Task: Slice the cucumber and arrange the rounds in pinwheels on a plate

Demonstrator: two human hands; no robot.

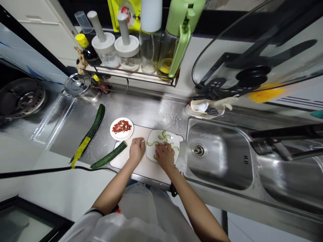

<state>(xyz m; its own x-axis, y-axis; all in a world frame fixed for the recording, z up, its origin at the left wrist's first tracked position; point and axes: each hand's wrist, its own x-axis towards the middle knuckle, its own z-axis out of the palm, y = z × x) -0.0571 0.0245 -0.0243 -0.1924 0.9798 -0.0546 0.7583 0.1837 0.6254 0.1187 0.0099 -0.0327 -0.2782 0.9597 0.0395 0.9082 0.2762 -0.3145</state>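
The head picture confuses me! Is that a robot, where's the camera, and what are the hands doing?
No robot, just a person's two bare hands. The camera sits on their head, looking forward and down. The right hand reaches down among green slices on a white plate. The left hand is beside the plate, at the cutting board; I can't tell whether it holds anything. Nearby are a small dish of red bits, a shorter cucumber and a longer cucumber.
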